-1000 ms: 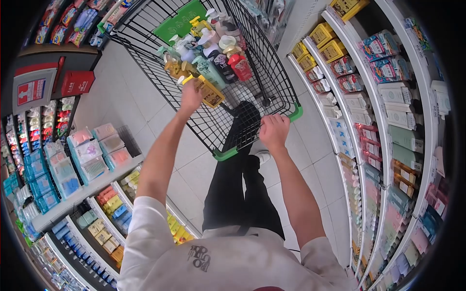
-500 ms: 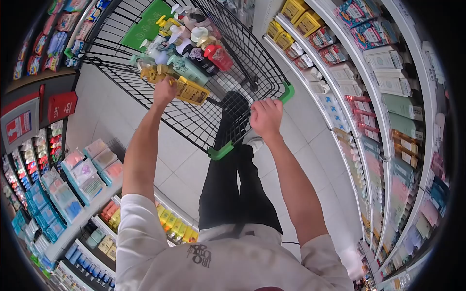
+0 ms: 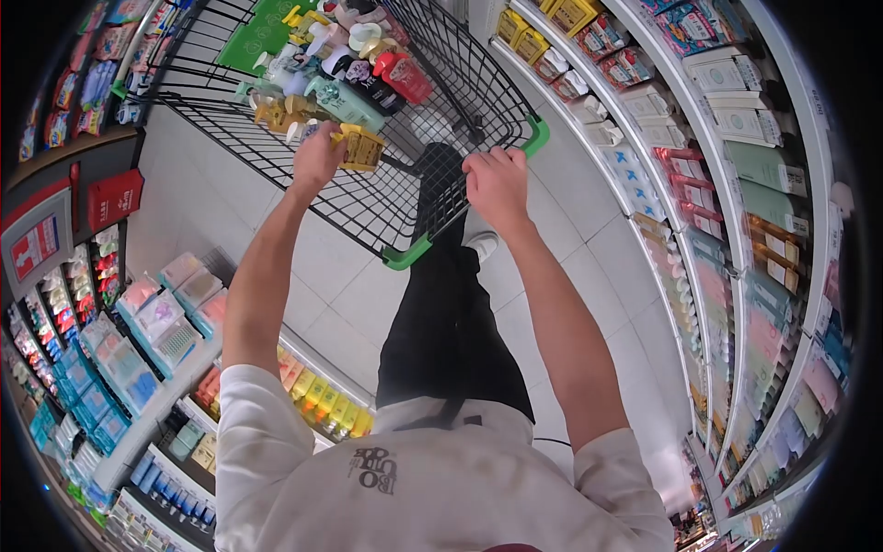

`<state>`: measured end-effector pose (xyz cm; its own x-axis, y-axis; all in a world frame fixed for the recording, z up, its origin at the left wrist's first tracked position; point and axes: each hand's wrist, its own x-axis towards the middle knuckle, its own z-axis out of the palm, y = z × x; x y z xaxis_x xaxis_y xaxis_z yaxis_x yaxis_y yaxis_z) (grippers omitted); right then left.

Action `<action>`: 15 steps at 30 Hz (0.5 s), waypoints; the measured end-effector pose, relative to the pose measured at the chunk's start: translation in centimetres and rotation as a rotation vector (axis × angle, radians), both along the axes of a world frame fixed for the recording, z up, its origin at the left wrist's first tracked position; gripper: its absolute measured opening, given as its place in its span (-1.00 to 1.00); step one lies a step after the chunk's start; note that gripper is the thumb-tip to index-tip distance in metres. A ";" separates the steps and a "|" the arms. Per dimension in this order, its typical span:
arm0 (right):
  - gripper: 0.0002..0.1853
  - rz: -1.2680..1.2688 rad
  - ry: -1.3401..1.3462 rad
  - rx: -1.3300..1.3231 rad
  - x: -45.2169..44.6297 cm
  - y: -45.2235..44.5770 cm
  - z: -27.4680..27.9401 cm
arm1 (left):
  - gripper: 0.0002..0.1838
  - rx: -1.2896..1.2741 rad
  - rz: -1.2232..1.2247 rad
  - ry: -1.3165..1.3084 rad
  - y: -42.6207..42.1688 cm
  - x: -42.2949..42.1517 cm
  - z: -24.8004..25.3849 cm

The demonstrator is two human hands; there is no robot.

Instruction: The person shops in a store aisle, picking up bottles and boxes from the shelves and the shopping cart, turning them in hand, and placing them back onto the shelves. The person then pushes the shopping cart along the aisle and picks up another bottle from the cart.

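a tall shelving unit (image 3: 692,109) stocked with packs curves down the right side. left of it stands a wire shopping cart (image 3: 368,212), wider than the green panel (image 3: 258,35) at its far end. pump bottles crowd that end, among them a teal bottle (image 3: 342,103), a black bottle (image 3: 370,87) and a red bottle (image 3: 403,75). the right hand (image 3: 498,189) has its fingers curled over the cart's green-ended handle (image 3: 409,253). the left hand (image 3: 317,158) has its fingers clamped on a yellow bottle (image 3: 361,149), tilted near the teal one; i cannot tell whether it touches the wire.
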<state>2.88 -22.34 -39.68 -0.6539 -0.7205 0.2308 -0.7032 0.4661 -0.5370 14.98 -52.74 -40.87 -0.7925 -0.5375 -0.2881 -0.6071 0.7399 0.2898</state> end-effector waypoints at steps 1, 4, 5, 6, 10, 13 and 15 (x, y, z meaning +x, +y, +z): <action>-0.92 -0.001 0.003 -0.003 -0.1 -0.1 0.1 | -0.70 -0.056 -0.056 0.046 -0.3 0.0 0.2; -0.91 0.007 0.018 -0.014 0.4 0.2 -0.1 | -0.72 -0.095 -0.101 0.073 0.2 -0.3 2.7; -0.91 0.000 0.017 -0.017 0.5 0.2 -0.1 | -0.73 -0.083 -0.089 0.062 0.4 -0.7 4.3; -0.91 -0.009 0.016 -0.021 0.6 0.1 -0.1 | -0.73 -0.087 -0.088 0.058 0.7 -1.0 5.5; -0.92 -0.015 -0.001 -0.039 0.6 0.2 0.0 | -0.79 -0.104 -0.159 0.120 2.7 -2.3 10.6; -0.92 -0.014 -0.006 -0.040 0.6 0.2 0.4 | -0.80 -0.173 -0.321 0.192 4.3 -3.0 14.2; -0.75 -0.048 -0.248 0.014 0.5 -0.3 1.2 | -0.82 -0.212 -0.447 0.254 5.6 -3.4 16.9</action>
<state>3.41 -22.65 -38.51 -0.7225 -0.6896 0.0490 -0.5277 0.5043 -0.6835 11.60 -47.10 -24.00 -0.9872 -0.1584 0.0200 -0.1512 0.9675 0.2026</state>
